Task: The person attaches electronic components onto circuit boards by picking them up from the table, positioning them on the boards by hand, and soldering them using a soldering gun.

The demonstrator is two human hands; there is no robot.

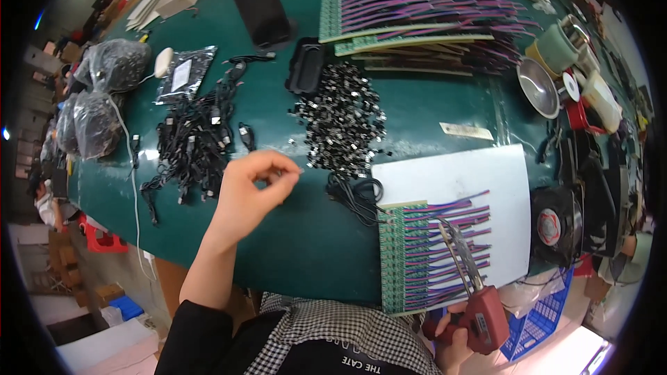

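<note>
Left hand (pixel 249 191) is raised over the green table (pixel 292 250), thumb and forefinger pinched narrow on something tiny – looks like one small black part, too small to be sure. It hangs between the tangle of black cables (pixel 193 140) on its left and the heap of small black connectors (pixel 342 123) on its right, just off the heap's near edge.

Right hand (pixel 455 337) sits low at the near table edge, closed round the red grip of a soldering tool (pixel 479 309); the tool's metal tip (pixel 455 236) lies over the green circuit strip with purple and red wires (pixel 434 253). That strip rests on a white sheet (pixel 479 173), right in front of the person. A short coil of black cable (pixel 356 194) lies just beside the sheet's left edge.

Progress, as a guess – a stack of similar wired strips (pixel 424 10) lies at the far side, which reads as finished or staged work, can't tell which. The near strip already carries its rows of wires, and whether any pads are still bare is not visible. The connector heap and cable tangle are both large, so plenty seems left.

Around: black tray (pixel 306 66) by the heap, dark phone (pixel 260 7), two grey bags (pixel 104 90) at far left, small fan (pixel 552 226), metal bowl (pixel 538 87) and tape rolls (pixel 559 45) on the right
</note>
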